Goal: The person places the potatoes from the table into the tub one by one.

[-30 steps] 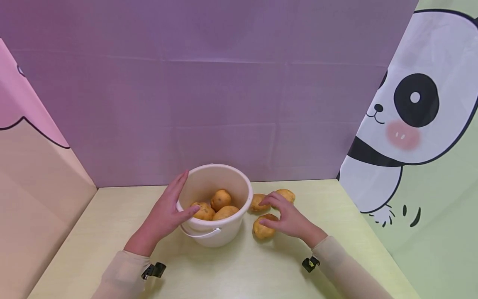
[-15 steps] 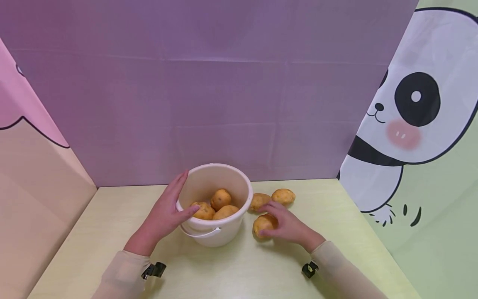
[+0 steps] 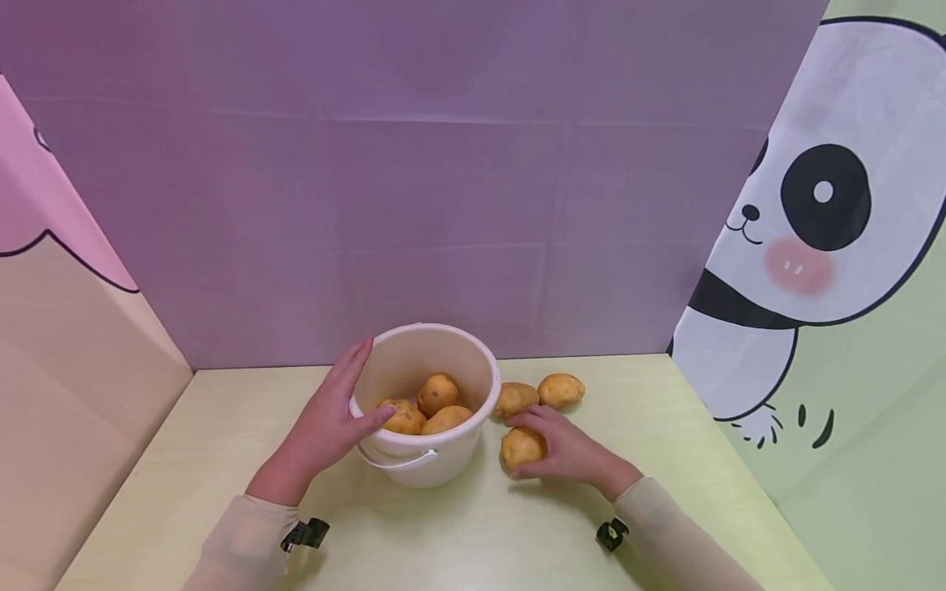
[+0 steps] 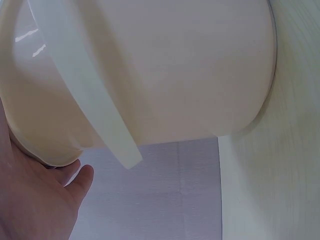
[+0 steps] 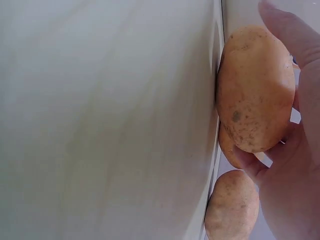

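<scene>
A white bucket [image 3: 436,468] stands on the table with 3 potatoes visible inside, one of them a round potato [image 3: 437,395]. My left hand [image 3: 332,419] holds its left rim, the thumb over the edge and the fingers along the outside; the left wrist view shows the bucket wall [image 4: 190,75] close up. To the right of the bucket, my right hand [image 3: 565,447] grips a potato [image 3: 521,449] resting on the table, thumb on the near side and fingers on the far side. This potato [image 5: 255,90] fills much of the hand in the right wrist view.
Behind the gripped potato lie two more, a left potato [image 3: 516,399] close to the bucket and a right potato [image 3: 561,390]. The pale wooden table [image 3: 443,542] ends at a purple backdrop [image 3: 443,205]. A panda-printed panel [image 3: 835,369] flanks the right side.
The right hand has come down and nearer, from above the potatoes to around the nearest one, uncovering the back right potato. The left hand and bucket have stayed in place.
</scene>
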The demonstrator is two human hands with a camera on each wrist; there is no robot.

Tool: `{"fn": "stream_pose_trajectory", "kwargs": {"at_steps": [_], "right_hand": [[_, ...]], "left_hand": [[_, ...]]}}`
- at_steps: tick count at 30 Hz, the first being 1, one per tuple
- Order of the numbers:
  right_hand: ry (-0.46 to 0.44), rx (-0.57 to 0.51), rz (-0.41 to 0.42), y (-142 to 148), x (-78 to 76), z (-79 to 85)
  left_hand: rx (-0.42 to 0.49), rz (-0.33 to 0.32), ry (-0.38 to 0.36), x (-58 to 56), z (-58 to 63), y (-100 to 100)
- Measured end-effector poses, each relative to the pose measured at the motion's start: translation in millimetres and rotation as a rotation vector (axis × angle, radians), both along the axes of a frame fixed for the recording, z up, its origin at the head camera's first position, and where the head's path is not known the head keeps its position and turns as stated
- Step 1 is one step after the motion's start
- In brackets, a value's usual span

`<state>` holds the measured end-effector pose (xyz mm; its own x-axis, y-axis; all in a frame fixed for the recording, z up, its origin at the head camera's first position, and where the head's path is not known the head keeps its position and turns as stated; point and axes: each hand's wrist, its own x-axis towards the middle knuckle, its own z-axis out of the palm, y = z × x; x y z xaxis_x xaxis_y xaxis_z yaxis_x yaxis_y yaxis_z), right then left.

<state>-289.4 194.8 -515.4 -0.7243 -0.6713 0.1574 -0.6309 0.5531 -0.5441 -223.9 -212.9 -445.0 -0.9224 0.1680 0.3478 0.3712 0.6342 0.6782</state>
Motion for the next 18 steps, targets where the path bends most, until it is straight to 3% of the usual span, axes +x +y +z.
{"fn": "stream_pose_trajectory", "kwargs": {"at_steps": [7, 18], "right_hand": [[-0.070, 0.017, -0.001, -0.2, 0.4, 0.9], [-0.105, 0.025, 0.004, -1.1, -0.8, 0.1]], "left_hand": [[0.000, -0.005, 0.005, 0.4, 0.9, -0.2], [0.008, -0.010, 0.016, -1.1, -0.6, -0.6]]}}
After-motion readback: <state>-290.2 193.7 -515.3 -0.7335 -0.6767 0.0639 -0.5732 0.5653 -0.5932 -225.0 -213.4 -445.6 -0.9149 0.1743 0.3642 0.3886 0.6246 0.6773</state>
